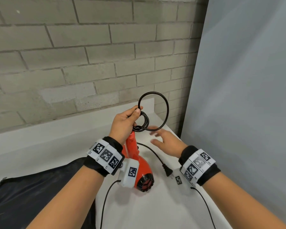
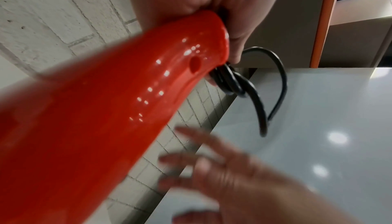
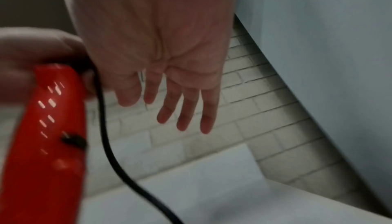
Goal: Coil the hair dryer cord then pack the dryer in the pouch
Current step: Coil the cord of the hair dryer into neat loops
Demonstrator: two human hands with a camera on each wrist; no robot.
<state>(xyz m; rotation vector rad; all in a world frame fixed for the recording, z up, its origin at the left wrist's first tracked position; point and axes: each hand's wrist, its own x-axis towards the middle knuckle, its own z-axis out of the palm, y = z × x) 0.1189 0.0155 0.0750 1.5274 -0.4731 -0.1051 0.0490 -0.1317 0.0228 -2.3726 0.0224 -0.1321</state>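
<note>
A red hair dryer [image 1: 139, 164] stands tilted on the white counter, handle up, its black grille [image 1: 146, 182] toward me. My left hand [image 1: 125, 121] grips the top of the handle [image 2: 191, 51] together with several black cord loops [image 1: 153, 111] raised above it. The rest of the cord trails down to the plug [image 1: 167, 170] lying on the counter. My right hand [image 1: 163, 141] hovers just right of the handle, fingers [image 3: 186, 110] straight and spread, holding nothing. The dark pouch [image 1: 40, 195] lies at the lower left.
A grey brick wall [image 1: 73, 55] runs along the back of the white counter [image 1: 147, 209]. A pale panel [image 1: 246, 80] closes off the right side. Thin black sensor cables [image 1: 106, 200] hang from both wristbands over the counter.
</note>
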